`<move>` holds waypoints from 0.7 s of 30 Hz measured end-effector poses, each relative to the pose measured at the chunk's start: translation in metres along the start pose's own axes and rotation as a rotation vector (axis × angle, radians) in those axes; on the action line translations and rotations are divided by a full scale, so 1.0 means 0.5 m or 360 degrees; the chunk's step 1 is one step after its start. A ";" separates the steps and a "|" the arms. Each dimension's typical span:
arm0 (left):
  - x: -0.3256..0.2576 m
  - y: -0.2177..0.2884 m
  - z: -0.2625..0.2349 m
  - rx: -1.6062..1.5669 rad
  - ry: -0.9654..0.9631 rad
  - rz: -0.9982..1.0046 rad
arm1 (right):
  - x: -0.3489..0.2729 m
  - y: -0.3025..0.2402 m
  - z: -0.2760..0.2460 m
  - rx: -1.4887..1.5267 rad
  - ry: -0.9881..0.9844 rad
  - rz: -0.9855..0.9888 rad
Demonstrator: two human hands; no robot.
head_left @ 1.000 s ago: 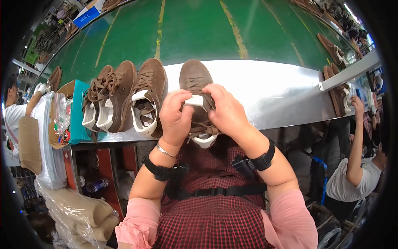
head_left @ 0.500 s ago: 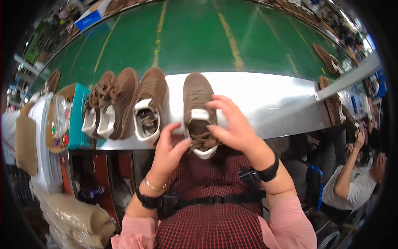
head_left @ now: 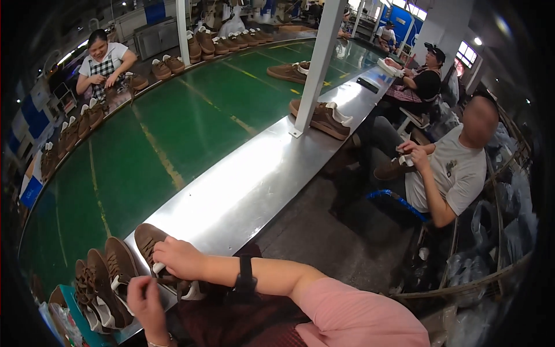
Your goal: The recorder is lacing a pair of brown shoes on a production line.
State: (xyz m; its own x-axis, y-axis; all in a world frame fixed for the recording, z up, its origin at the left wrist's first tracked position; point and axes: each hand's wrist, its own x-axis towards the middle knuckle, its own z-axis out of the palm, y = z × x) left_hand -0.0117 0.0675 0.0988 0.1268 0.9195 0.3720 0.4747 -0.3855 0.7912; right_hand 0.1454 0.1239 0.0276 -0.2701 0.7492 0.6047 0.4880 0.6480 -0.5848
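Shoe (head_left: 147, 236), lower left | front laced, work judged unfinished | right hand (head_left: 180, 259): fingers bent over it, grip unclear | left hand (head_left: 147, 302): fingers half-curled, hold unclear

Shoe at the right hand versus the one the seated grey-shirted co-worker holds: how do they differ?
The near shoe, at the right hand, has its toe over the metal ledge; the co-worker's shoe is off it. The near shoe looks larger in view, the co-worker's shoe smaller. Both are brown with white parts.
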 end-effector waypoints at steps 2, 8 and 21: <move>0.012 0.028 0.043 0.0295 -0.0549 0.0599 | 0.002 0.018 -0.002 -0.0007 -0.0067 0.0044; -0.002 0.018 0.031 0.0169 -0.0921 -0.0354 | 0.057 0.022 -0.002 -0.0030 -0.0493 0.0060; 0.000 0.031 0.033 0.0703 -0.0908 0.0125 | 0.059 -0.007 0.042 -0.0590 -0.0628 0.0039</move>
State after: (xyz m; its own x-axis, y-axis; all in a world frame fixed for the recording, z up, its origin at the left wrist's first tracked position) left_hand 0.0101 0.0629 0.1030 0.5526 0.8334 0.0133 0.7375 -0.4964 0.4579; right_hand 0.1185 0.1468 0.0362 -0.5113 0.8042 0.3029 0.7390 0.5914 -0.3227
